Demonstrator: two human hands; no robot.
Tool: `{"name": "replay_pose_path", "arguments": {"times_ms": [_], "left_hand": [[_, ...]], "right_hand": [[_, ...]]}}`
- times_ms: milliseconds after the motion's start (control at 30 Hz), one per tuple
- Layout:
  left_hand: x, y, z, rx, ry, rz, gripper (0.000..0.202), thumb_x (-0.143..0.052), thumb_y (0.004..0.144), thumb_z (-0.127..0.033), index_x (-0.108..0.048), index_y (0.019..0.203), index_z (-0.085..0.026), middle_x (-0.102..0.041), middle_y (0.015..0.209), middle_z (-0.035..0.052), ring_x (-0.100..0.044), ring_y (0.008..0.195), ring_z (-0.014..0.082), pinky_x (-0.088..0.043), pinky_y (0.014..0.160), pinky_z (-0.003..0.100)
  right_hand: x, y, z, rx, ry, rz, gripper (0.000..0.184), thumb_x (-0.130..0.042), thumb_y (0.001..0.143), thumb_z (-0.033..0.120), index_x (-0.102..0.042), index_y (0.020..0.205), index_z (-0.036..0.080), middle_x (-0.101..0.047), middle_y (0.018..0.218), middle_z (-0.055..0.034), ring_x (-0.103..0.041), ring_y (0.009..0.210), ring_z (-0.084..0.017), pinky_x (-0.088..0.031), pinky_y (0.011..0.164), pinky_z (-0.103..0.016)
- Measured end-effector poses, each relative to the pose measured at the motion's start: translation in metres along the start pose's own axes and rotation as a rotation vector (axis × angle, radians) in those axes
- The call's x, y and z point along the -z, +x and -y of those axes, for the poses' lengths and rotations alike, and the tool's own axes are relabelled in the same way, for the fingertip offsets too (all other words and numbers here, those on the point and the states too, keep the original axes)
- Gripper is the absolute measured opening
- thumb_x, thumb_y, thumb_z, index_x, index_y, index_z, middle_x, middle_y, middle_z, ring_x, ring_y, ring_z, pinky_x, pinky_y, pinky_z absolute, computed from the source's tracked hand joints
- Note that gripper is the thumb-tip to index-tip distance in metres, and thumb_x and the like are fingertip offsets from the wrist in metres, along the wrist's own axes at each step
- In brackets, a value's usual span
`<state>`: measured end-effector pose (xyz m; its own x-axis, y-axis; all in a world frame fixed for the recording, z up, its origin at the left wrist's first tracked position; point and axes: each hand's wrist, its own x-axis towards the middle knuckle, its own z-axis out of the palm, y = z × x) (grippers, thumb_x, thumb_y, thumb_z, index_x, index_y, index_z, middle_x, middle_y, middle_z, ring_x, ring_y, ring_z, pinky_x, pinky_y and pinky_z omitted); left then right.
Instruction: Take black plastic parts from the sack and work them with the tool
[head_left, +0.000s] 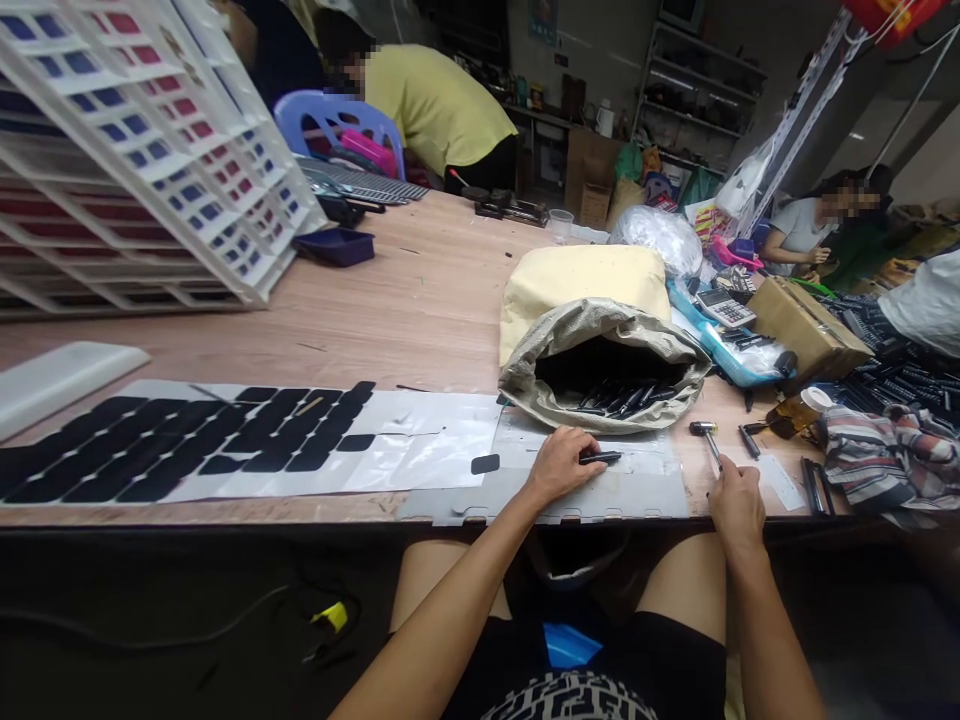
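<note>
My left hand point(562, 465) is closed on a slim black pen-like piece point(602, 457) low over a grey board at the table's front edge. The piece's tip sticks out to the right of my fingers. My right hand point(739, 503) grips the handle of a small hammer point(705, 428), its head pointing up and away from me. Just beyond my left hand lies an open woven sack point(525, 375), its mouth toward me, with several black pieces point(626, 397) inside. To the right of the hammer are a loose black piece point(748, 441) and a small amber bottle point(791, 415).
Black rounded pads point(270, 430) lie in rows on a white sheet point(420, 440) at left. White plastic baskets point(247, 230) stand behind. A calculator point(725, 308), a cardboard box point(806, 325), a striped cloth point(862, 455) and piled black pieces crowd the right. Other people work farther back.
</note>
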<state>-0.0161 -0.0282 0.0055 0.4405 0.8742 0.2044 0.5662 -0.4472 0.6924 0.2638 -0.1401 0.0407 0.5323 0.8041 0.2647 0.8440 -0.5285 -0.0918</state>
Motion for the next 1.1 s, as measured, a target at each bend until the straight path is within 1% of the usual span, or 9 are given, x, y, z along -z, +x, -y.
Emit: {"name": "replay_pose_path", "arguments": {"times_ms": [167,267,367,500,667,800,867,1000,1100], "left_hand": [[0.005,-0.041,-0.018,-0.225,-0.237,-0.062,0.019,-0.062,0.087,-0.036,-0.067,0.096,-0.020,-0.069,0.089,0.0056,-0.061,0.084,0.0196,-0.048,0.079,0.033],[-0.011,-0.094,-0.028,-0.312,-0.245,0.135,0.024,-0.058,0.091,-0.040,-0.068,0.105,-0.023,-0.071,0.089,0.0056,-0.065,0.081,0.0193,-0.050,0.079,0.032],[-0.042,-0.131,-0.024,-0.064,-0.105,0.290,0.026,-0.052,0.095,-0.040,-0.068,0.111,-0.027,-0.074,0.097,0.0060,-0.070,0.089,0.0216,-0.051,0.084,0.033],[-0.072,-0.135,-0.008,0.393,0.147,0.342,0.033,-0.047,0.096,-0.033,-0.067,0.120,-0.026,-0.075,0.106,0.0106,-0.070,0.102,0.0292,-0.051,0.086,0.039],[-0.052,-0.124,-0.029,0.342,0.181,0.433,0.033,-0.058,0.088,-0.031,-0.069,0.118,-0.023,-0.074,0.108,0.0115,-0.069,0.104,0.0300,-0.050,0.084,0.037],[-0.011,-0.088,-0.072,0.148,-0.111,0.432,0.025,-0.057,0.090,-0.040,-0.076,0.098,-0.025,-0.075,0.083,0.0010,-0.069,0.078,0.0189,-0.048,0.070,0.027],[0.003,-0.045,-0.083,0.096,-0.145,0.270,0.029,-0.055,0.092,-0.041,-0.076,0.100,-0.022,-0.074,0.079,0.0011,-0.066,0.071,0.0164,-0.047,0.067,0.026],[0.008,0.064,-0.075,0.051,0.080,-0.115,0.030,-0.054,0.094,-0.031,-0.070,0.117,-0.021,-0.070,0.104,0.0066,-0.063,0.093,0.0200,-0.048,0.081,0.029],[-0.002,0.125,-0.063,0.046,0.290,-0.076,0.034,-0.057,0.092,-0.027,-0.067,0.124,-0.022,-0.065,0.116,0.0110,-0.059,0.109,0.0259,-0.047,0.091,0.034]], "right_hand": [[-0.016,0.020,0.021,0.115,-0.095,-0.059,0.035,-0.046,0.095,0.018,-0.068,0.122,0.020,-0.055,0.099,-0.0122,-0.052,0.092,-0.023,-0.038,0.073,-0.033],[-0.026,0.028,0.025,0.160,-0.095,-0.085,0.036,-0.043,0.096,0.018,-0.066,0.124,0.020,-0.055,0.101,-0.0119,-0.050,0.093,-0.024,-0.036,0.075,-0.034],[-0.032,0.030,0.025,0.195,-0.121,-0.103,0.037,-0.041,0.097,0.019,-0.061,0.128,0.018,-0.053,0.103,-0.0126,-0.049,0.092,-0.024,-0.035,0.073,-0.033],[-0.034,0.027,0.025,0.212,-0.162,-0.120,0.038,-0.040,0.097,0.020,-0.057,0.131,0.016,-0.052,0.104,-0.0135,-0.048,0.093,-0.025,-0.035,0.073,-0.034],[-0.033,0.025,0.027,0.214,-0.168,-0.121,0.037,-0.040,0.097,0.019,-0.057,0.130,0.016,-0.052,0.102,-0.0134,-0.048,0.093,-0.025,-0.035,0.073,-0.034],[-0.036,0.024,0.027,0.208,-0.171,-0.138,0.037,-0.037,0.098,0.019,-0.057,0.129,0.016,-0.052,0.102,-0.0138,-0.048,0.092,-0.026,-0.035,0.073,-0.035],[-0.036,0.024,0.028,0.210,-0.178,-0.138,0.037,-0.036,0.097,0.018,-0.057,0.128,0.015,-0.052,0.102,-0.0141,-0.048,0.092,-0.026,-0.035,0.072,-0.035],[-0.034,0.023,0.030,0.209,-0.185,-0.122,0.036,-0.036,0.097,0.017,-0.056,0.127,0.015,-0.053,0.101,-0.0138,-0.048,0.093,-0.026,-0.034,0.073,-0.035],[-0.033,0.023,0.032,0.201,-0.180,-0.106,0.036,-0.037,0.097,0.017,-0.055,0.127,0.014,-0.054,0.101,-0.0136,-0.048,0.093,-0.026,-0.034,0.074,-0.035]]}}
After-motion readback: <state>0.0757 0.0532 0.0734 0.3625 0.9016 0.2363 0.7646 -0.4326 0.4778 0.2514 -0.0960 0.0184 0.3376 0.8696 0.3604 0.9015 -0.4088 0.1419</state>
